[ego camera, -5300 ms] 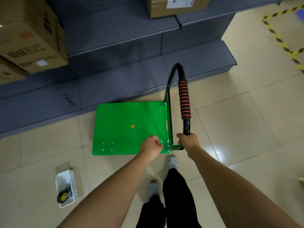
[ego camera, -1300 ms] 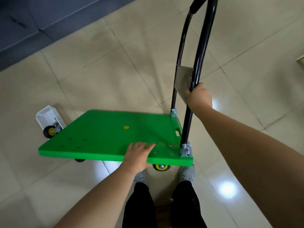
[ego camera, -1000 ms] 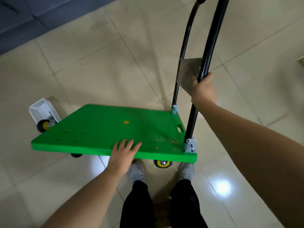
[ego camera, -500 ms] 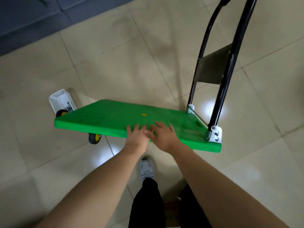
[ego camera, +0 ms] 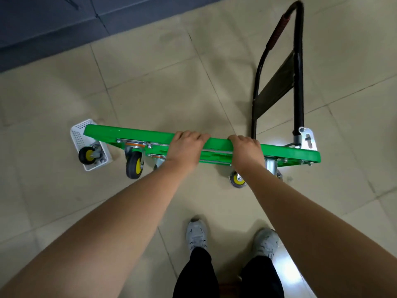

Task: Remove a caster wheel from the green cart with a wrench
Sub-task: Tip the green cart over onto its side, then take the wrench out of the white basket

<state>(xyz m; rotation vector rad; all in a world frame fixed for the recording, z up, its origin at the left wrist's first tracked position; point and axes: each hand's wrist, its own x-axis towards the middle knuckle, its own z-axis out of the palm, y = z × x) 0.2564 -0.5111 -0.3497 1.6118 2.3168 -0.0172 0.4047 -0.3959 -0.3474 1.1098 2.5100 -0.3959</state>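
Beige floor tiles (ego camera: pixel 163 87) are filling most of the view, with a dark grey shelf base (ego camera: pixel 43 24) running across the top left. On them the green cart (ego camera: pixel 290 152) is standing tipped on its side, deck edge uppermost, so the underside is facing the person. Its long axis is lying left to right across the view. The black push handle (ego camera: pixel 298 61), with a red-ribbed grip, is projecting away from the person at the right end.

Both hands are gripping the raised deck edge near its middle. The left hand (ego camera: pixel 185 147) is curling its fingers over the edge; the right hand (ego camera: pixel 247 150) is doing the same just beside it. Neither is holding a tool.

Mounted casters are showing beneath the deck. The left caster wheel (ego camera: pixel 134 165) is hanging below and to the left of the left hand, which is the nearer hand to it. The right caster wheel (ego camera: pixel 237 179) is sitting just under the right wrist, partly hidden. A third mount between them is barely visible.

A white perforated basket (ego camera: pixel 80 136) is lying on the floor behind the cart's left end, holding a loose caster (ego camera: pixel 88 155).

A wrench cannot be made out with certainty; a thin object on the shelf base at top left is too small to identify. In my judgement the cart is being positioned for access, and no fastener is being worked yet.
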